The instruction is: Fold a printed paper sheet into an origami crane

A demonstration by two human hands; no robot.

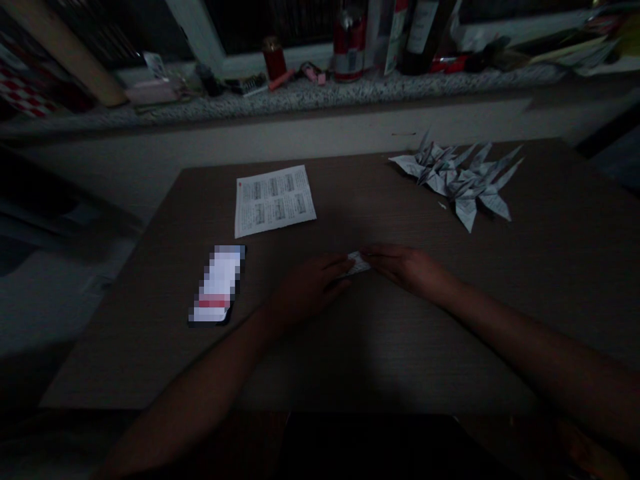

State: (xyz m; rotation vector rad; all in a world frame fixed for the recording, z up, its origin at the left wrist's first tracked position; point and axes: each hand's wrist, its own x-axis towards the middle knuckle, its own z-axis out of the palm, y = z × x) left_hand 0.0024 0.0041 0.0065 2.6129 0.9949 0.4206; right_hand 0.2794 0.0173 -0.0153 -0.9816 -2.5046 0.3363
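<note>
A small folded piece of printed paper (pixel 358 263) lies at the middle of the table, between my two hands. My left hand (pixel 313 283) is on its left end, with the fingers closed on the paper's edge. From the other side, my right hand (pixel 403 267) has its fingers pressed together on the right end. Both hands cover part of the paper, so only its middle strip shows. Farther back on the right stands a cluster of several folded paper cranes (pixel 457 177) made from printed paper.
A flat printed sheet (pixel 275 200) lies at the table's (pixel 165 253) back left. Nearer, a phone (pixel 219 285) with a lit, blurred screen rests left of my left hand. Behind the table, a stone windowsill (pixel 300 92) carries bottles, a red jar (pixel 275 60) and small clutter. The scene is dim.
</note>
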